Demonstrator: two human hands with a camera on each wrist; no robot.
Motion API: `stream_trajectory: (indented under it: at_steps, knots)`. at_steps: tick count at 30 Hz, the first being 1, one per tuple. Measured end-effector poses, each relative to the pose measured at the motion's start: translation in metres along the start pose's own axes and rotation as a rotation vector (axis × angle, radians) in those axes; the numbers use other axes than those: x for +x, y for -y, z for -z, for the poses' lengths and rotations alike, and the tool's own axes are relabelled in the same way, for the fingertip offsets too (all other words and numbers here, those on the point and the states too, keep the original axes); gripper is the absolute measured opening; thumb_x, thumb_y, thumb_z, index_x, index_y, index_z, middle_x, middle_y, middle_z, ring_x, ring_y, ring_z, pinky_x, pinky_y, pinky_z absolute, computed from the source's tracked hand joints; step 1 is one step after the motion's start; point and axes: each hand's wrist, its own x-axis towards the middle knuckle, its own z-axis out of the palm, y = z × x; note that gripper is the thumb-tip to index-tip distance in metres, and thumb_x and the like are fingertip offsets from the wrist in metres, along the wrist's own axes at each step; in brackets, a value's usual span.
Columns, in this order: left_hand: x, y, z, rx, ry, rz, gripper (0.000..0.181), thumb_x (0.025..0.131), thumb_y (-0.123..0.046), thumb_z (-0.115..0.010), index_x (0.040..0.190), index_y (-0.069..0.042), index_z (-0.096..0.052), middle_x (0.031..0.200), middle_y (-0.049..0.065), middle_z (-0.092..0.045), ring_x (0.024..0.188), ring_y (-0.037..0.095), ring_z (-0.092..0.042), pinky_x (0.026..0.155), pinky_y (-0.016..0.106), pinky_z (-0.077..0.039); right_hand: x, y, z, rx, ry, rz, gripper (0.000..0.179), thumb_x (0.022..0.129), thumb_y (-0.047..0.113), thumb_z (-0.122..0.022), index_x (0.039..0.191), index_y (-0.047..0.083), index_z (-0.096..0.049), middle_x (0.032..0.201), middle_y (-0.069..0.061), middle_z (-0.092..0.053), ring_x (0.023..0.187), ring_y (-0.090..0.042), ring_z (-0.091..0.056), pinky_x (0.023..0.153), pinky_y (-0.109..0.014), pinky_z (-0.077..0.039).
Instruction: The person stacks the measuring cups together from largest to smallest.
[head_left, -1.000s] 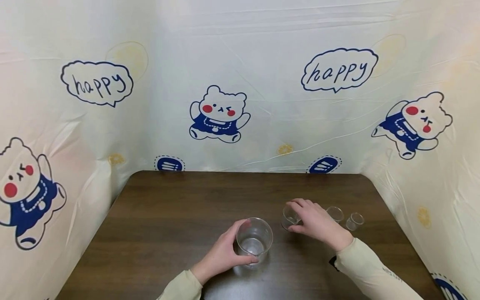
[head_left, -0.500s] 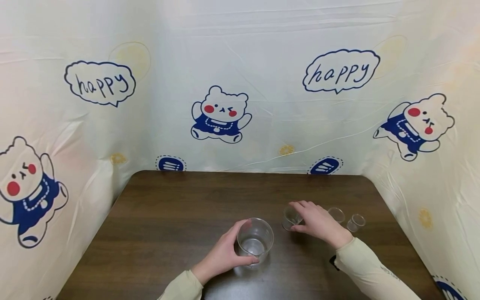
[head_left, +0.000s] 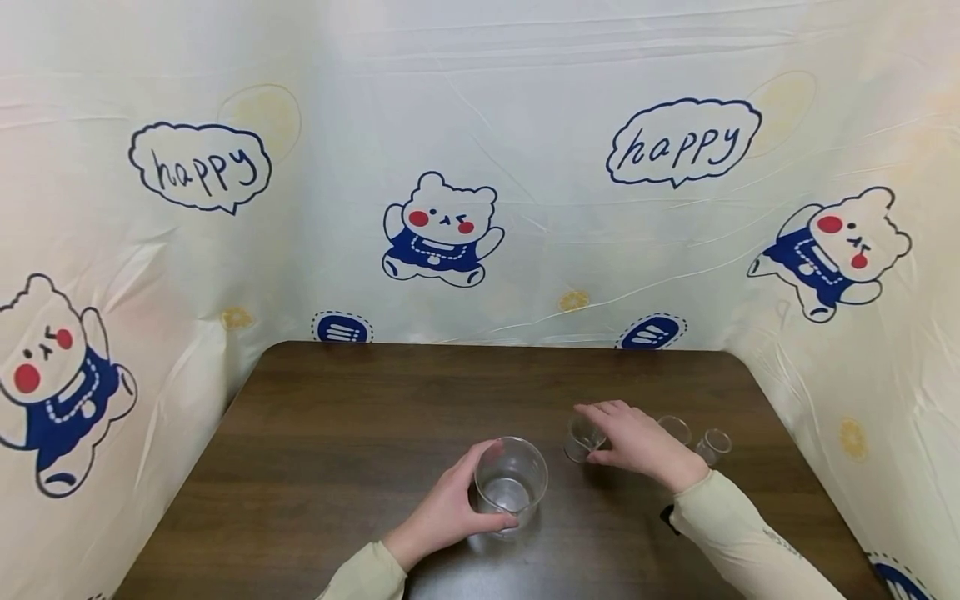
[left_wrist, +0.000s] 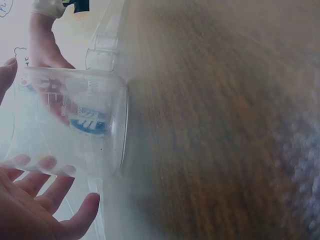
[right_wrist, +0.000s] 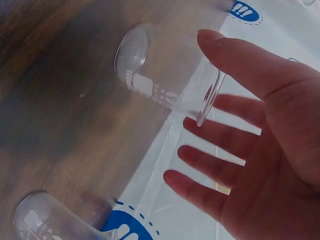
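Note:
My left hand [head_left: 450, 504] grips a large clear glass beaker [head_left: 513, 479], thumb on the near side and fingers round the back. Through its wall in the left wrist view, fingertips [left_wrist: 47, 162] press the glass. To the right, my right hand [head_left: 645, 446] holds a smaller glass beaker [head_left: 581, 440] near its rim, between thumb and fingers. That beaker [right_wrist: 160, 70] stands upright on the table, with white print on its side. Both beakers look empty.
Two more glass vessels stand right of my right hand: a beaker [head_left: 677, 429], partly hidden by the hand, and a smaller one [head_left: 714, 446]. The dark wooden table [head_left: 360, 417] is enclosed by a printed curtain [head_left: 540, 167] at the back and sides.
Almost nothing differs; the view shifts slightly. Both hands stay at their beakers, and the beakers keep their places.

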Motion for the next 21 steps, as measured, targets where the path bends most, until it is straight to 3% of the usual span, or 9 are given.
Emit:
stream_trajectory:
  at_steps: [12,21]
  knots:
    - [-0.0002,0.0012,0.0004,-0.003,0.001,0.000,0.095,0.074,-0.044,-0.095,0.152,-0.024,-0.045,0.145,-0.004,-0.059,0.130,0.018,-0.057,0.110,0.041,-0.045,0.0032,-0.0034,0.0016,-0.015,-0.010,0.055,0.063,0.085,0.024,-0.087,0.139,0.001,-0.062,0.131,-0.016,-0.067,0.122,-0.039,-0.061,0.100,-0.058,-0.050]
    - [-0.0010,0.0017,-0.0004,0.006,-0.004,-0.004,0.094,0.074,-0.045,-0.094,0.152,-0.026,-0.045,0.144,-0.006,-0.059,0.128,0.017,-0.058,0.109,0.040,-0.046,0.0074,-0.0056,0.0008,0.035,0.028,0.018,0.064,0.085,0.026,-0.087,0.138,0.001,-0.062,0.129,-0.017,-0.068,0.119,-0.037,-0.063,0.099,-0.056,-0.052]
